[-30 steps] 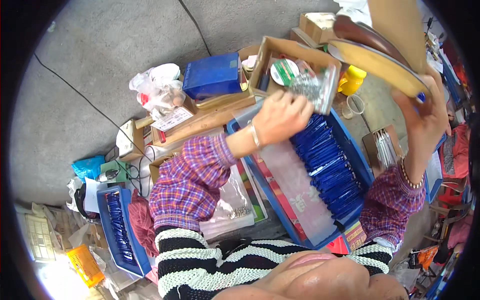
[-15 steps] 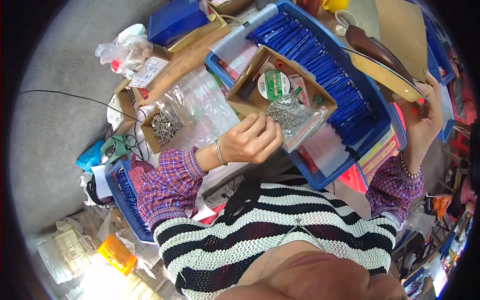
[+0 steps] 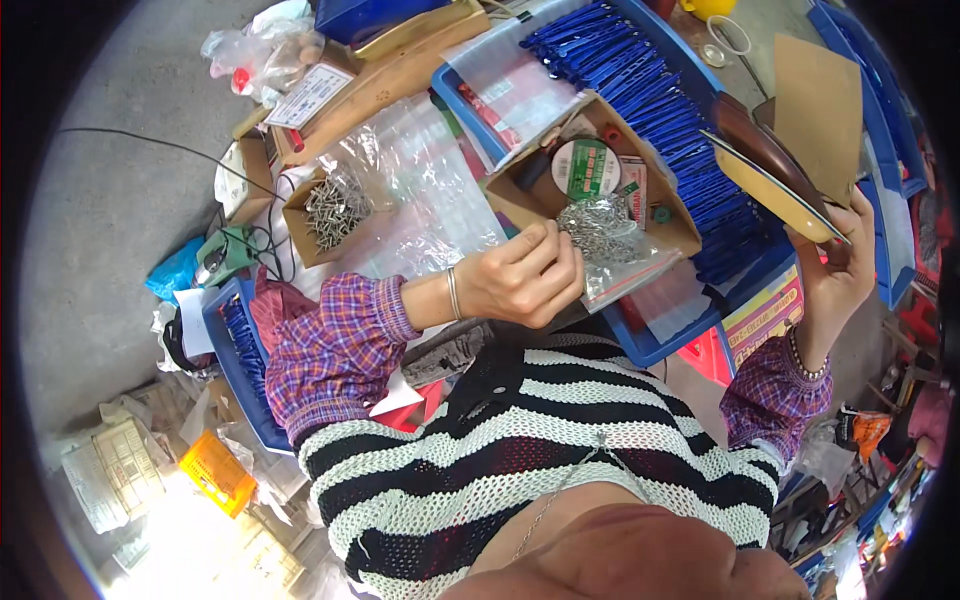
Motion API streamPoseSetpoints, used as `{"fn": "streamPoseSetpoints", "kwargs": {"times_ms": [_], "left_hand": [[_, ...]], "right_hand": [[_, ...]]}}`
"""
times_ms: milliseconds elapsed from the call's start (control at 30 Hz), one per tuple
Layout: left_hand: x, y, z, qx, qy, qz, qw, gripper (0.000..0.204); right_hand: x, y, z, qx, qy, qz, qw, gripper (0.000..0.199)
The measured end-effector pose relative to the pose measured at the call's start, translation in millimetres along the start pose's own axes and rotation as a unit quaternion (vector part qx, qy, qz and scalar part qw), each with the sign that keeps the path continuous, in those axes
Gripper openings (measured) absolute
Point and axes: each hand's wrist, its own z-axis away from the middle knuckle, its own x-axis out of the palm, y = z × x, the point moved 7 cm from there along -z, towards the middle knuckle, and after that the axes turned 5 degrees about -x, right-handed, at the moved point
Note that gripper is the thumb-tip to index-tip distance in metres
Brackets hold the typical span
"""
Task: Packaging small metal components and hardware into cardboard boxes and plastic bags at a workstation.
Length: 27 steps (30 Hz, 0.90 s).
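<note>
My left hand is closed, its fingertips pinched together at the edge of a clear zip bag. Small shiny metal pieces lie heaped at the bag's mouth; what the fingertips hold is hidden. Under the bag is an open cardboard box containing a round white-and-green labelled spool. Over on the right, my right hand grips the lower end of a long curved piece, glossy brown on one side and cream-yellow on its flat side. It is held tilted, and its exact kind is unclear.
A blue tray full of blue strips lies beneath the cardboard box. To the left, a small carton of metal screw-like pieces stands beside clear plastic sheeting. A cardboard sheet is behind my right hand. Another blue tray sits lower left.
The view has shifted slightly, so the trays and boxes appear moved. My left hand stays pinched at the bag's edge, and my right hand still grips the brown curved piece.
</note>
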Motion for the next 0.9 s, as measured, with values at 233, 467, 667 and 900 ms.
{"fn": "streamPoseSetpoints", "kwargs": {"times_ms": [233, 467, 667, 900], "left_hand": [[5, 5, -3, 0.003, -0.003, 0.028, 1.0, 0.025], [3, -2, -4, 0.002, 0.02, 0.025, 0.999, 0.023], [-11, -11, -6, -0.004, 0.026, 0.042, 0.999, 0.023], [-30, -28, -6, -0.045, 0.035, 0.055, 0.997, 0.02]], "right_hand": [[6, 6, 0, 0.002, -0.005, -0.029, 1.0, 0.033], [9, 16, 3, 0.021, 0.015, 0.013, 1.0, 0.032], [12, 10, -5, -0.003, 0.007, -0.03, 1.0, 0.035], [22, 23, -15, 0.008, 0.027, -0.036, 0.999, 0.03]]}}
